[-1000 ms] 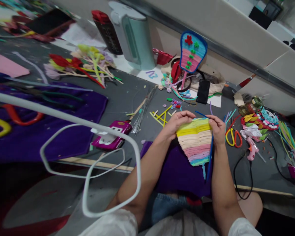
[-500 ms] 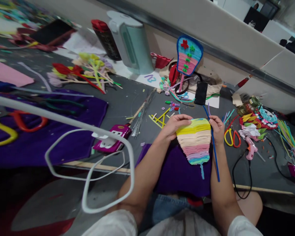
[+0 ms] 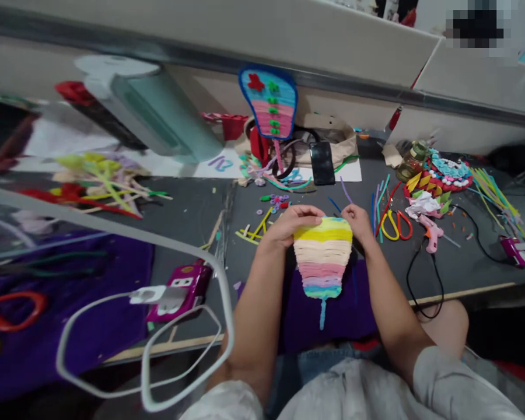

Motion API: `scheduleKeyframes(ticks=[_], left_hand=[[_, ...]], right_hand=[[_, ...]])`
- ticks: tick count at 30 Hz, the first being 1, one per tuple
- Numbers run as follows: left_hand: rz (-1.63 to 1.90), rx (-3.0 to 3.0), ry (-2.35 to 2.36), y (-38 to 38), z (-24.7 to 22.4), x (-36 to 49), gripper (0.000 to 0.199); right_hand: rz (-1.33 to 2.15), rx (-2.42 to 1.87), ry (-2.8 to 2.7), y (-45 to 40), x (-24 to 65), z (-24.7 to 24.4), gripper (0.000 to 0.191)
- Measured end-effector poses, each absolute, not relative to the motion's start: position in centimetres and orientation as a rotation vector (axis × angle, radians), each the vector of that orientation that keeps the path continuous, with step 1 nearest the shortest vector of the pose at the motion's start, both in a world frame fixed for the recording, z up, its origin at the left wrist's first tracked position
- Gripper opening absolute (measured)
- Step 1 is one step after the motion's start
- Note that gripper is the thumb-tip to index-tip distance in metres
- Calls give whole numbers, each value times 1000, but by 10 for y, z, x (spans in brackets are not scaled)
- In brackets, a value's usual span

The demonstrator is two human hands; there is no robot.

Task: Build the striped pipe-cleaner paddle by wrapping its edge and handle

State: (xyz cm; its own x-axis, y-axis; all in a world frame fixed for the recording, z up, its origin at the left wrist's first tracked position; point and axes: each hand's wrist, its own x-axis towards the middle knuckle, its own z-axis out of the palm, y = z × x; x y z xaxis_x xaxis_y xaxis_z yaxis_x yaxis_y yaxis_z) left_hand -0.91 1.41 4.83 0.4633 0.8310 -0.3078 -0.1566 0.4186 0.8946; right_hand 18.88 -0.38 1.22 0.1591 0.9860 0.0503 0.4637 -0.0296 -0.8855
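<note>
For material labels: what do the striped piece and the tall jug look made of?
Striped piece: matte, probably chenille pipe cleaners; fuzzy ridged rows show. Tall jug: likely plastic, smooth satin finish; soft sheen, no metallic glare. Coated metal isn't ruled out.

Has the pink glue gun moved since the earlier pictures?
No: the glue gun still lies just right of the yellow-and-red scissors; only the view shifted.

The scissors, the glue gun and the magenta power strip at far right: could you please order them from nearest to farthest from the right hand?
1. Scissors, just right of the right hand.
2. Glue gun, right of the scissors.
3. Magenta power strip, at far right.
</note>
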Motion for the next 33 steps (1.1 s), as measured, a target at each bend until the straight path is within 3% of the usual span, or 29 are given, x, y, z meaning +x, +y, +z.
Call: scheduleKeyframes(ticks=[4,12,17,20,23,33], left_hand=[[737,926,891,15,33,-7,31],[753,860,926,15,26,-17,35],[772,886,941,13,27,-15,37],[759,904,935,12,26,-11,36],[758,912,946,11,26,-8,36],[765,920,977,13,22,-5,37]], right_hand=[[620,-1861,-1597,-8,188,20,9],[267,-1962,-1395,-54,227,61,28],[9,-2509,-1137,-109,312,52,29],[-69,-2771,-1003,-130,348,40,39],[-72,-2807,-1019,-136,360,32,44],[-86,-2746,-1021,-144,367,16,31]])
